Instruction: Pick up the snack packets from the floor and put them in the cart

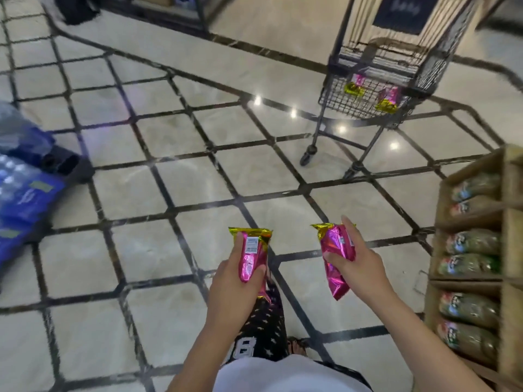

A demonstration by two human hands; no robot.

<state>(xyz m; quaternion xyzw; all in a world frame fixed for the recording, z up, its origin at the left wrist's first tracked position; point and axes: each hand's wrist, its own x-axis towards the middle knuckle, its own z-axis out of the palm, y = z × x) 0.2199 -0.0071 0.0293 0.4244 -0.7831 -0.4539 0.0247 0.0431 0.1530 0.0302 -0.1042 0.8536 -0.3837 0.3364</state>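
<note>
The left hand (235, 281) grips a glossy pink foil snack packet with a crimped gold top edge (252, 254). The thumb lies along the packet's left side and the fingers curl round its right side. The packet stands nearly upright with its back to the camera. It shows a white label with a barcode and lines of small print, but the print is too blurred to read.

The right hand (363, 264) grips a second pink foil packet with a gold end (335, 251). The thumb presses across the packet's middle and the fingers wrap behind it, with the forefinger stretched up along its far edge. A corner of a white label shows beside the fingers, unreadable. No brand name can be made out on either packet.

Both packets are held in the air above the pale marble floor with dark grid lines (158, 190), well apart from the dark wire shopping cart (334, 101) at upper right. Two more pink and gold packets (354, 87) (388, 101) lie in the cart's low wire basket. A dark panel on the cart (403, 14) carries pale writing smeared beyond reading.

At right, a wooden rack (512, 222) holds rows of green packets with red and white logos (471, 241), their lettering blurred. At left lies a blue plastic bag (25, 199) with faint white print.
</note>
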